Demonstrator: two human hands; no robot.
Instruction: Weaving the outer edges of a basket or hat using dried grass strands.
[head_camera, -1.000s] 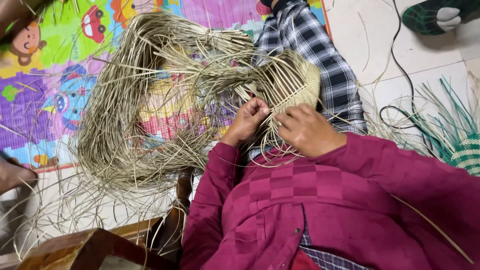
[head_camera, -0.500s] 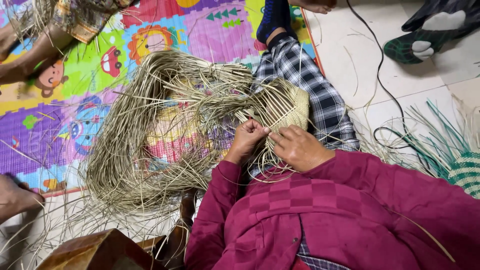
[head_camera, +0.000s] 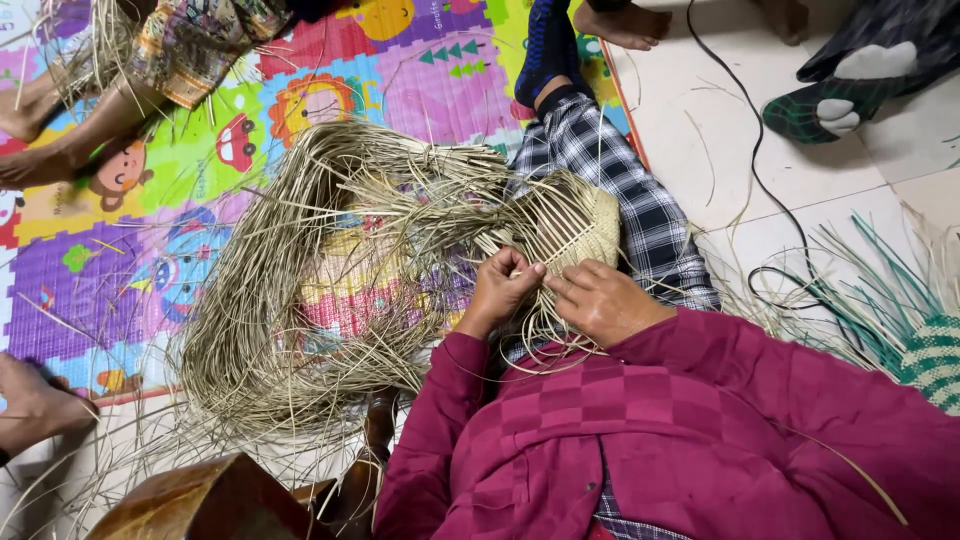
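A half-woven pale straw piece rests on my lap, over the plaid trouser leg. Long loose straw strands fan out from it in a big tangled loop to the left. My left hand is closed with its fingertips pinching strands at the weave's near edge. Just to its right, my right hand lies with fingers bent onto the same strands, thumb almost touching the left hand. My magenta checked sleeves fill the lower frame.
A colourful foam play mat lies under the straw. Another person's legs are at top left, and a hand at left. A black cable, a green-striped woven piece, a wooden stool, slippers lie around.
The view has tilted so more of the mat and other people's legs show at the top. My two hands stay at the weave's edge, fingers drawing closer together on the strands.
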